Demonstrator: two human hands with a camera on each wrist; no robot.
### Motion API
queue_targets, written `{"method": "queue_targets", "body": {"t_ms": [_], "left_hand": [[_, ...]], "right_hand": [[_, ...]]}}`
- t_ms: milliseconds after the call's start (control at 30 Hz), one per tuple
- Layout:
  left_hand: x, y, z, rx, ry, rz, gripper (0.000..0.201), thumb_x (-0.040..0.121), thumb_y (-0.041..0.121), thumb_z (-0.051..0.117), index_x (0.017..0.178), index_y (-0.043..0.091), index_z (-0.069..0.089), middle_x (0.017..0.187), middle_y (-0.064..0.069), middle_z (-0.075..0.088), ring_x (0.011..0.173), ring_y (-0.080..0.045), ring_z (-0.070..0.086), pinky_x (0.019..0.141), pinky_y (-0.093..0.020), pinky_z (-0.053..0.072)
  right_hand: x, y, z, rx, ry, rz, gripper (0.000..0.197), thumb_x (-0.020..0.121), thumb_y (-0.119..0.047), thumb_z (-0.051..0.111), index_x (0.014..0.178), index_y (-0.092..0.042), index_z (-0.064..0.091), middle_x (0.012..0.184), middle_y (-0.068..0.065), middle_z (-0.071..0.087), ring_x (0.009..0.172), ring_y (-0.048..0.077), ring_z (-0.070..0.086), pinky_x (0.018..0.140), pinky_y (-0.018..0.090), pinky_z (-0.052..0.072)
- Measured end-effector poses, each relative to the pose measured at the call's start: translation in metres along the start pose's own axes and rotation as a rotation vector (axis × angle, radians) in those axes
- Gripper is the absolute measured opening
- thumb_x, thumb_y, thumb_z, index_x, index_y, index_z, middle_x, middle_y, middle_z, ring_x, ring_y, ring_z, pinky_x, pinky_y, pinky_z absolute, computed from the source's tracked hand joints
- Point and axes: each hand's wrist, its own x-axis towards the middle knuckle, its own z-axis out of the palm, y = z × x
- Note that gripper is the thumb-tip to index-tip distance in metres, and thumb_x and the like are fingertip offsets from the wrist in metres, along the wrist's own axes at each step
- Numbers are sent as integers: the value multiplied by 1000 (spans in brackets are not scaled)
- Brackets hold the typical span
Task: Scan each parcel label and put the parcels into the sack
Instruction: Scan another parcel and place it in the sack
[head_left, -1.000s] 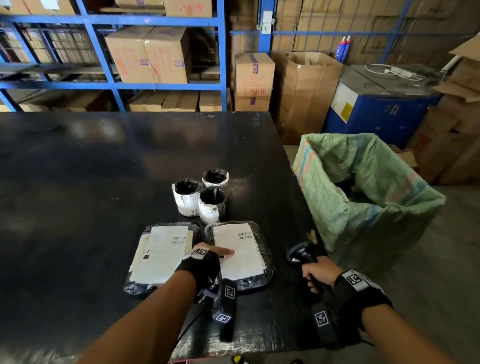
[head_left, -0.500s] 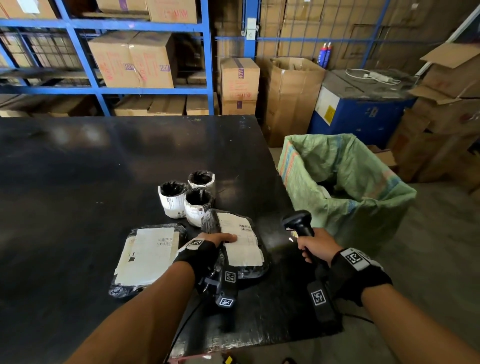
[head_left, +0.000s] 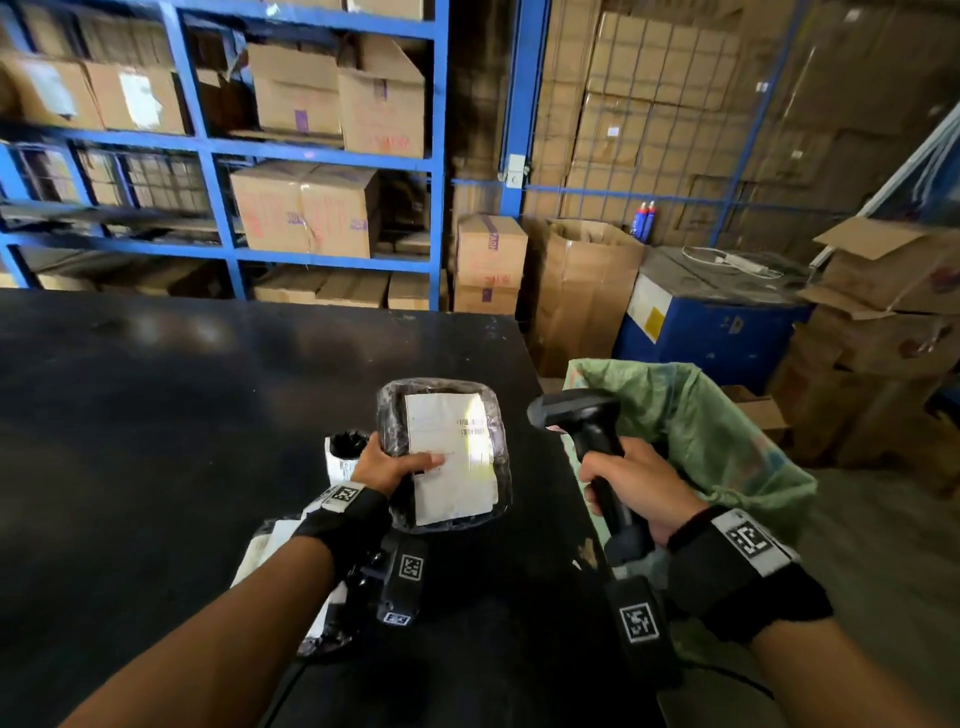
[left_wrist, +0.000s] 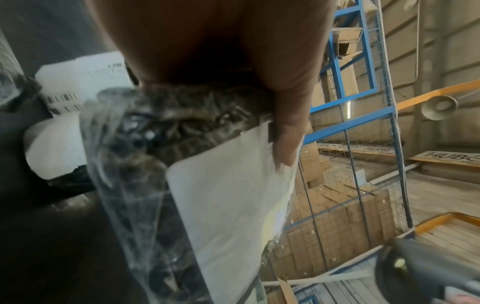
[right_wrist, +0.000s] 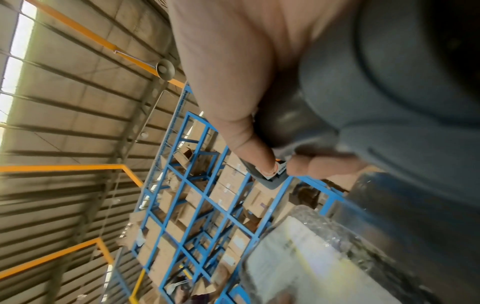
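The parcel (head_left: 445, 457), a flat dark bundle in clear wrap with a white label (head_left: 451, 457) on its face, is lifted off the table (head_left: 156, 441) and tilted up toward the head camera, near the table's right edge. The left hand (head_left: 387, 465) grips it by its lower left side, thumb lying across the label and the other fingers hidden behind the wrap. In the left wrist view the thumb (left_wrist: 287, 131) presses on the corner of the white label while the crinkled wrap bunches under the palm. A patch of bright light falls on the right part of the label, by the printed barcode lines.

The right hand (head_left: 636, 491) is clamped round the handle of a black scanner (head_left: 584, 421), whose head points left at the parcel. The right wrist view shows the thumb laid along the grey handle and a fingertip curled at the front of it.

The green woven sack (head_left: 701, 441) stands open just beside the table's right edge, behind the scanner. On the table, a small round parcel (head_left: 344, 454) with a white label stands just left of the left hand, and another flat labelled parcel (head_left: 270, 545) lies under the left forearm, mostly hidden. Blue shelving (head_left: 322, 156) loaded with cardboard boxes stands beyond the table.
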Motion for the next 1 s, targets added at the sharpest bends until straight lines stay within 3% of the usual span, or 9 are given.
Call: {"method": "queue_targets", "body": {"t_ms": [100, 233, 400, 467, 567, 633, 700, 800, 1000], "left_hand": [[-3, 5, -5, -53, 80, 18, 50, 46, 8, 84, 92, 14, 63, 96, -13, 71, 85, -29, 68, 81, -39, 53], [-1, 4, -9, -54, 123, 32, 62, 50, 7, 86, 106, 4, 60, 103, -18, 70, 89, -33, 68, 81, -41, 54], [-5, 2, -11, -51, 156, 16, 57, 64, -6, 81, 112, 4, 52, 98, -13, 68, 87, -31, 65, 79, -39, 52], [-5, 3, -13, -46, 143, 0, 64, 60, -1, 85, 115, 2, 52, 102, -13, 69, 90, -31, 67, 80, -39, 54], [-3, -1, -18, -40, 99, -15, 92, 37, 22, 95, 118, 1, 56, 104, -13, 73, 93, -30, 72, 83, -45, 58], [1, -5, -20, -47, 91, 1, 97, 32, 27, 96, 117, 2, 58, 104, -12, 74, 93, -29, 72, 85, -48, 58], [-3, -1, -18, -38, 74, 8, 85, 40, 22, 96, 115, 2, 60, 104, -13, 74, 93, -30, 72, 83, -45, 59], [-7, 2, -15, -20, 44, 32, 52, 60, 0, 85, 108, -1, 65, 101, -16, 74, 92, -31, 72, 75, -36, 59], [-3, -2, -14, -10, 48, 52, 35, 65, -6, 80, 94, 8, 67, 97, -14, 73, 88, -30, 71, 81, -42, 58]], "right_hand": [[-6, -14, 15, 4, -45, -31, 9, 80, 5, 54, 81, -4, 52, 62, 7, 47, 50, 16, 50, 44, 25, 42], [-10, -20, 31, -4, -71, -38, 9, 80, 5, 54, 81, -4, 51, 64, 8, 46, 50, 16, 49, 46, 25, 42], [-13, -20, 40, -28, -92, -37, 10, 80, 4, 54, 81, -6, 51, 64, 7, 45, 51, 17, 48, 47, 26, 42], [-14, -20, 41, -37, -87, -32, 11, 80, 4, 54, 76, -6, 49, 63, 7, 45, 51, 17, 49, 48, 26, 42], [-17, -20, 42, -40, -80, -25, 15, 80, 4, 53, 72, -7, 48, 62, 6, 44, 51, 17, 48, 46, 25, 41], [-18, -20, 42, -44, -83, -28, 14, 81, 4, 53, 74, -7, 48, 62, 6, 44, 50, 17, 47, 46, 24, 41], [-19, -20, 42, -50, -85, -24, 13, 81, 4, 53, 75, -7, 49, 62, 5, 44, 51, 17, 48, 46, 24, 41], [-19, -20, 42, -60, -82, -16, 12, 80, 4, 53, 75, -6, 50, 62, 6, 45, 51, 17, 48, 46, 24, 43], [-13, -12, 39, -64, -86, -15, 12, 80, 3, 54, 75, -7, 49, 62, 5, 46, 53, 17, 50, 49, 26, 44]]}}
